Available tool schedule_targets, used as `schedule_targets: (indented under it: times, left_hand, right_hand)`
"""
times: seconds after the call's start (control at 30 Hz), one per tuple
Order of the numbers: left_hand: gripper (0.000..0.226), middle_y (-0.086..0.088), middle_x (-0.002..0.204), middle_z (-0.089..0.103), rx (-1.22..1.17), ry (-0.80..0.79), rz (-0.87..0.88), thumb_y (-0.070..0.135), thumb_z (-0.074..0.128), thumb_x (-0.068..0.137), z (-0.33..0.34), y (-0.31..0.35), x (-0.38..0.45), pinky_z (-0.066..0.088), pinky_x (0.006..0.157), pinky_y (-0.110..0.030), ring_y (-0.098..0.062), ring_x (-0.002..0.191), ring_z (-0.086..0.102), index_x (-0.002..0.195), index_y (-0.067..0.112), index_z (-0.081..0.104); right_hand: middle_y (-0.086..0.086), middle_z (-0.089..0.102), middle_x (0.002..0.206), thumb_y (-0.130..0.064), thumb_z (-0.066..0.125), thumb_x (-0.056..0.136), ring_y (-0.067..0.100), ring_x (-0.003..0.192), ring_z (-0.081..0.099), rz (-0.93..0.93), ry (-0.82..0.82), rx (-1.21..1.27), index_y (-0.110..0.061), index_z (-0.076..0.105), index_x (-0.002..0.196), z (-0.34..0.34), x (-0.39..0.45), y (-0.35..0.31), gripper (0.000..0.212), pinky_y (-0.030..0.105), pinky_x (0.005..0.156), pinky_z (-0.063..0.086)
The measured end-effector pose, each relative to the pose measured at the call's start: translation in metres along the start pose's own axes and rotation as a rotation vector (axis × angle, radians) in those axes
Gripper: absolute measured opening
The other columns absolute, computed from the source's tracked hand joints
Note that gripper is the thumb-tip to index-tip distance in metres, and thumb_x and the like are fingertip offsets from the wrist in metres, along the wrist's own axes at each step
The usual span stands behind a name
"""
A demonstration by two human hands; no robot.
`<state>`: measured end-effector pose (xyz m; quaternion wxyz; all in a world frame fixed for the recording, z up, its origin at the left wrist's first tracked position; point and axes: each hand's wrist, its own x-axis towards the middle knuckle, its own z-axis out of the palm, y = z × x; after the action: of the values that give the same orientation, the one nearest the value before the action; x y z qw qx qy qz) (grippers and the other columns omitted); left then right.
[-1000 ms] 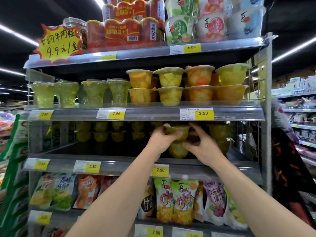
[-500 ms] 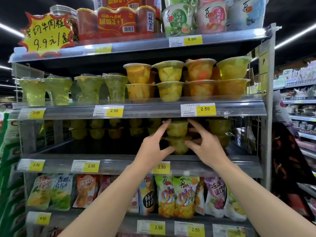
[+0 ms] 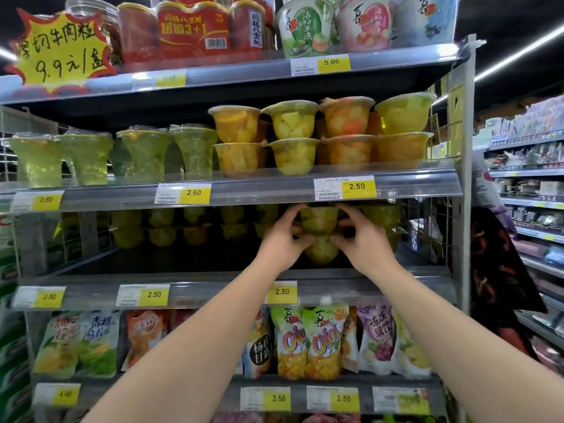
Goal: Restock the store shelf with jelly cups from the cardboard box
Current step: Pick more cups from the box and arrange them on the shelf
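Yellow starburst price sign [image 3: 58, 50] top left, red can multipack [image 3: 195, 29] beside it, printed jelly tubs [image 3: 308, 25] top shelf, fruit drink pouches [image 3: 308, 340] lower shelf, yellow price tags [image 3: 357, 187].

Yellow-green jelly cups [image 3: 319, 219], seemingly; yellow price tags [image 3: 356, 186]; grey shelf [image 3: 396, 279]

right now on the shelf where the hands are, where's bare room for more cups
Bare room: the dark shelf floor left of the left hand, in front of the back-row cups. Crowded: around the stacked cups both hands hold, and right of the right hand.
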<state>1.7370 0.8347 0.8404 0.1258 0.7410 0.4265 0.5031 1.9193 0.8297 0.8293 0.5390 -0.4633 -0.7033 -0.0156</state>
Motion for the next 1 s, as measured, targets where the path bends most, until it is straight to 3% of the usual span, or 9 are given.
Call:
schedule_targets:
  times: [0.17, 0.3, 0.53, 0.63, 0.73, 0.9, 1.0]
  left_hand:
    - [0.065, 0.011, 0.089, 0.062, -0.038, -0.007, -0.131, 0.012, 0.07, 0.09, 0.014, 0.003, 0.014, 0.059, 0.084, -0.042, -0.017, 0.088, 0.065, 0.142, 0.039, 0.042]
    - [0.066, 0.005, 0.099, 0.064, -0.052, -0.011, -0.162, 0.01, 0.07, 0.09, 0.022, 0.005, 0.022, 0.058, 0.08, -0.035, -0.016, 0.088, 0.064, 0.143, 0.036, 0.039]
    - [0.066, -0.002, 0.11, 0.07, -0.057, 0.011, -0.169, 0.011, 0.071, 0.088, 0.033, 0.007, 0.028, 0.052, 0.092, -0.035, -0.022, 0.108, 0.065, 0.143, 0.033, 0.041]
    - [0.066, 0.003, 0.105, 0.068, -0.068, 0.001, -0.172, 0.011, 0.071, 0.088, 0.033, 0.006, 0.027, 0.051, 0.093, -0.033, -0.021, 0.11, 0.064, 0.142, 0.034, 0.041]
    - [0.065, 0.005, 0.101, 0.066, -0.085, -0.003, -0.177, 0.011, 0.072, 0.088, 0.031, 0.007, 0.026, 0.051, 0.091, -0.032, -0.018, 0.106, 0.063, 0.141, 0.034, 0.042]
    - [0.061, 0.008, 0.09, 0.066, -0.093, 0.006, -0.183, 0.008, 0.071, 0.088, 0.035, 0.006, 0.027, 0.055, 0.089, -0.035, -0.02, 0.097, 0.066, 0.136, 0.035, 0.045]
    - [0.061, 0.009, 0.088, 0.067, -0.101, -0.001, -0.185, 0.008, 0.071, 0.088, 0.039, 0.004, 0.03, 0.056, 0.089, -0.04, -0.021, 0.097, 0.067, 0.135, 0.036, 0.045]
  right_hand:
    - [0.001, 0.066, 0.115, -0.015, 0.072, 0.087, 0.024, 0.102, 0.063, 0.063, -0.04, -0.04, -0.03, 0.043, 0.144, 0.002, 0.008, 0.006, 0.066, 0.026, 0.079, 0.045]
    - [0.0, 0.064, 0.115, -0.012, 0.066, 0.09, 0.021, 0.095, 0.06, 0.125, -0.071, -0.064, -0.034, 0.04, 0.144, 0.002, 0.015, 0.009, 0.065, 0.028, 0.077, 0.047]
    - [0.002, 0.065, 0.117, -0.012, 0.063, 0.09, 0.03, 0.103, 0.063, 0.163, -0.084, -0.122, -0.036, 0.034, 0.146, 0.002, 0.019, 0.008, 0.067, 0.037, 0.083, 0.053]
    - [0.005, 0.068, 0.107, -0.023, 0.069, 0.087, 0.035, 0.093, 0.065, 0.119, 0.05, -0.213, -0.027, 0.038, 0.142, -0.01, 0.006, 0.008, 0.063, 0.042, 0.076, 0.055]
    - [0.012, 0.067, 0.098, -0.037, 0.071, 0.086, 0.039, 0.09, 0.065, 0.217, 0.215, -0.267, -0.019, 0.044, 0.124, -0.032, -0.007, 0.011, 0.05, 0.041, 0.072, 0.053]
    - [0.013, 0.057, 0.124, -0.057, 0.074, 0.077, 0.039, 0.11, 0.059, 0.413, 0.115, -0.351, -0.011, 0.042, 0.13, -0.051, -0.011, 0.034, 0.077, 0.041, 0.078, 0.049]
    - [0.014, 0.055, 0.133, -0.06, 0.073, 0.078, 0.036, 0.118, 0.057, 0.447, -0.024, -0.293, -0.009, 0.028, 0.145, -0.058, 0.001, 0.039, 0.096, 0.039, 0.084, 0.048]
